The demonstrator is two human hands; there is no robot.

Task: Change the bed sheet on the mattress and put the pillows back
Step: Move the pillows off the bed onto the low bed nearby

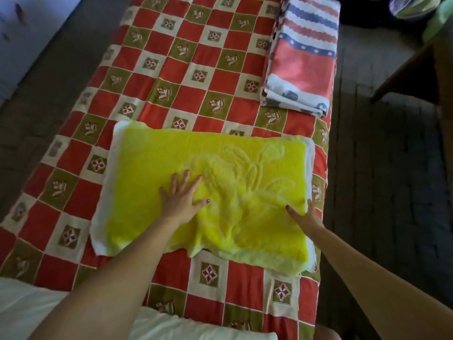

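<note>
The bed sheet point(196, 77), checked red, olive and cream, lies spread over the mattress. On it I see a yellow pillow point(208, 190) laid crosswise near the head end. My left hand point(180, 198) presses flat on it, fingers spread, gripping nothing, probably to smooth it. My right hand point(305, 217) rests open at its right edge, steadying it. A folded striped sheet point(304, 60) waits farther down, near the bed's right edge.

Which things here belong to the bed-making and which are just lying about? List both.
Job: left hand and right hand, both flat on the yellow pillow; checked bed sheet; folded striped sheet; white pillow.

Lying about: wooden table; green thing at the top right corner.
</note>
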